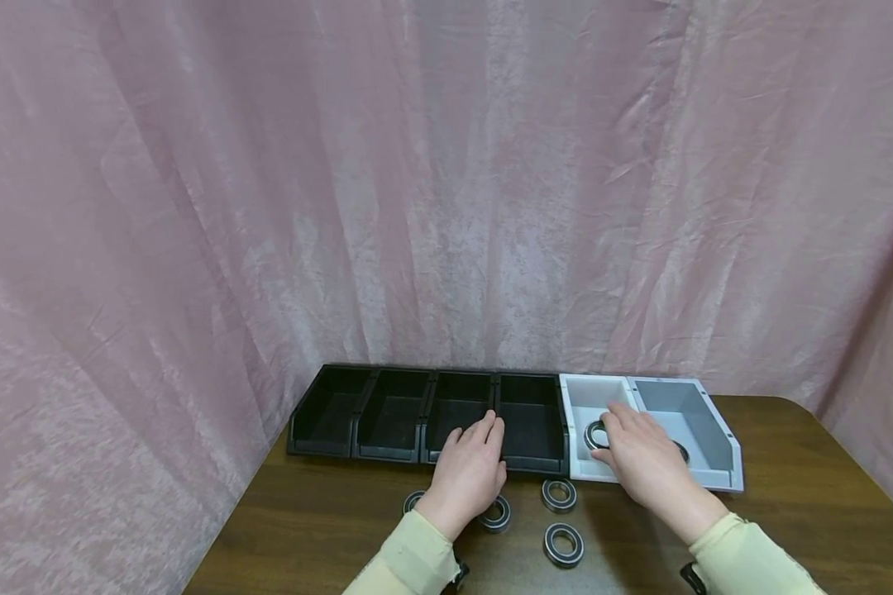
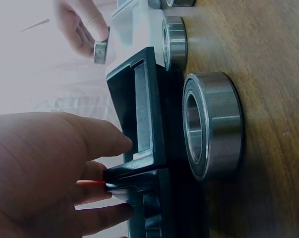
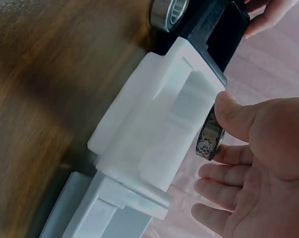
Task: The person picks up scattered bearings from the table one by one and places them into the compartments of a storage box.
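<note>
My right hand (image 1: 649, 453) is over the white bin (image 1: 591, 390) and pinches a ball bearing (image 3: 209, 136) between thumb and fingers. In the left wrist view that same bearing (image 2: 100, 52) hangs from the fingertips. My left hand (image 1: 467, 473) hovers at the front of the black bins (image 1: 457, 454), fingers fairly straight, nothing seen in its grasp. Below it on the table lie a bearing (image 1: 496, 524) and another (image 1: 411, 501) partly hidden by the hand. Two more bearings, one near the bins (image 1: 547, 499) and one closer to me (image 1: 550, 549), lie between the hands.
Several black bins stand in a row on the left, joined to the white bin and a grey bin (image 1: 703, 430) on the right. A dark ring edge (image 1: 684, 451) shows in the grey bin behind my right hand. Pink curtains (image 1: 446, 207) hang behind the wooden table (image 1: 268, 529).
</note>
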A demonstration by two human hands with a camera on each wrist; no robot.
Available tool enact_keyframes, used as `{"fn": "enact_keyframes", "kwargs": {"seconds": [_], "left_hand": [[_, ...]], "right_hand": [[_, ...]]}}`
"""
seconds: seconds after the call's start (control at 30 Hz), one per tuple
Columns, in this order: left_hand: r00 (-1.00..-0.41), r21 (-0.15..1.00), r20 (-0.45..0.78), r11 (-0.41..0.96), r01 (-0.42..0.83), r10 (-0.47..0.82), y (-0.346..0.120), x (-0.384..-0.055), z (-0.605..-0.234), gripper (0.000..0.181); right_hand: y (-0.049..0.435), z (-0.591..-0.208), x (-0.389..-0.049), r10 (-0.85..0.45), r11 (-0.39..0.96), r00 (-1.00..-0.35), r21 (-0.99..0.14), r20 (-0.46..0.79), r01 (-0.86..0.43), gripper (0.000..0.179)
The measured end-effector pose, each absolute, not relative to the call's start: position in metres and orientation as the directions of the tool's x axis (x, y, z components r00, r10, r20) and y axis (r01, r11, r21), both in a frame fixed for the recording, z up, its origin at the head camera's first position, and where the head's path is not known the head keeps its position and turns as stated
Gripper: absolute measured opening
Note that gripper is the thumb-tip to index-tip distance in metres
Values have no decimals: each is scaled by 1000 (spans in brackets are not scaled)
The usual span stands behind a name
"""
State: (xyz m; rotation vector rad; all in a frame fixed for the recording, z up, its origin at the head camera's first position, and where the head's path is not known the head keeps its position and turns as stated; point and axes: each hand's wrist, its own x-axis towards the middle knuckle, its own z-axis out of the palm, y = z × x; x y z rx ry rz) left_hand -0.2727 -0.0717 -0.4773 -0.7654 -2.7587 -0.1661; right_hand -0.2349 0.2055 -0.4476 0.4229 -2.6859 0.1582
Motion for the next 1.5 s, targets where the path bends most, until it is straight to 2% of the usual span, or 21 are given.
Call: {"fn": "enact_keyframes", "kwargs": {"seconds": [0.37, 0.87, 1.23, 1.5], "left_hand": [[-817, 27, 300, 851, 524, 493, -72, -273, -476, 65], [-821, 22, 293, 855, 518, 490, -71, -273, -476, 65], [-819, 15, 297, 855, 518, 491, -72, -274, -478, 66], [-819, 20, 297, 854, 519, 491, -72, -273, -478, 66]], "right_hand": [[205, -453, -248, -253, 959, -901, -30, 352, -281, 55], [206, -462, -265, -257, 959, -898, -23, 357, -283, 48], [209, -471, -273, -230, 968, -933, -30, 277, -248, 49], [210, -480, -276, -240, 967, -919, -2, 311, -253, 46]]}}
